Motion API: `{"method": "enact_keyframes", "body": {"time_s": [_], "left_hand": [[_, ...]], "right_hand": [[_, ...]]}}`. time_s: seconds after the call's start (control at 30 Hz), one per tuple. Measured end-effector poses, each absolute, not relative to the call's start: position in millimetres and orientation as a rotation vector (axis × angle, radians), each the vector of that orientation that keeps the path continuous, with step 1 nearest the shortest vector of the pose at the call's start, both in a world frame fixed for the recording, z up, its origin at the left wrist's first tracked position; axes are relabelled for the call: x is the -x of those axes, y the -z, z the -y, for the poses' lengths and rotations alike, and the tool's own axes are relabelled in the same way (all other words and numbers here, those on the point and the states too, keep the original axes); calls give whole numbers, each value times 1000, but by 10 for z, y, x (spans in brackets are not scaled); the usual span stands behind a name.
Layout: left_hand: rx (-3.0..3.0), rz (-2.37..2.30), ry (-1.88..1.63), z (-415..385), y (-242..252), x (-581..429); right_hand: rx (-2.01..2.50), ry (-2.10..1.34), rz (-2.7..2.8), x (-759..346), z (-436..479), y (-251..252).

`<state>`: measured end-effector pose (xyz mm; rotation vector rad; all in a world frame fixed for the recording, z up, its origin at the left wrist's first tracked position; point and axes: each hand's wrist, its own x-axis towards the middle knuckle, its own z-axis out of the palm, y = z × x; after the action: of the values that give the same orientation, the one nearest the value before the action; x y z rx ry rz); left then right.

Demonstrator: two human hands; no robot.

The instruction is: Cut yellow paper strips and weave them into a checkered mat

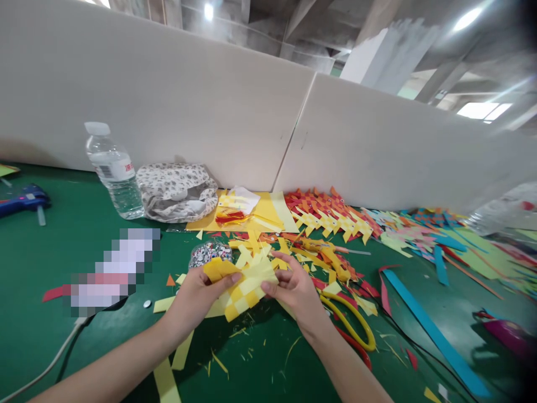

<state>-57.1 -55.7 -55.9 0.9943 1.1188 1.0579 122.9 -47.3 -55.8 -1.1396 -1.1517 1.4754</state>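
Between my hands is a piece of woven paper strips (pixel 247 288) in pale and deep yellow, checkered along its lower edge. My left hand (pixel 205 291) pinches its left side, thumb on top. On the right side, my right hand (pixel 291 285) grips it between thumb and fingers. Loose pale yellow strips (pixel 182 350) lie under and below the left wrist. Just behind the left hand sits a clear bag of googly eyes (pixel 210 254). Scissors with yellow handles (pixel 356 324) rest right of the right hand, and a yellow glue gun (pixel 329 257) lies behind it.
A water bottle (pixel 115 173) and a patterned cloth bag (pixel 178 193) stand by the white partition (pixel 201 106). Finished woven paper fish (pixel 331 215) are piled at the back. A blue glue gun (pixel 25 201) is far left. Long blue strips (pixel 436 336) and a cord cross the right side.
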Motion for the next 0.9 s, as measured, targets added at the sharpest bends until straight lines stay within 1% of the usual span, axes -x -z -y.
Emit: {"method": "enact_keyframes", "body": {"time_s": [0.1,0.27,0.5,0.67,0.83,0.9], "left_hand": [[-1036,-1148,-1093,560,570,573],[-1030,-1206,-1116,561,587,584],[-1001,-1216,-1117,565,604,593],[-1011,-1226,-1164,580,553,564],[-955,-1214,-1170,574,600,585],[-962,-1203,-1154,581,612,581]], "right_hand": [[1147,-1371,1153,-1236,469,549],[1133,-1302,1090,-1209,488,547],[1068,-1492,1066,-1163,505,576],[1062,-1324,1031,-1188,492,560],[1015,-1566,985,-1117,520,621],[999,-1602,996,-1078,547,641]]}}
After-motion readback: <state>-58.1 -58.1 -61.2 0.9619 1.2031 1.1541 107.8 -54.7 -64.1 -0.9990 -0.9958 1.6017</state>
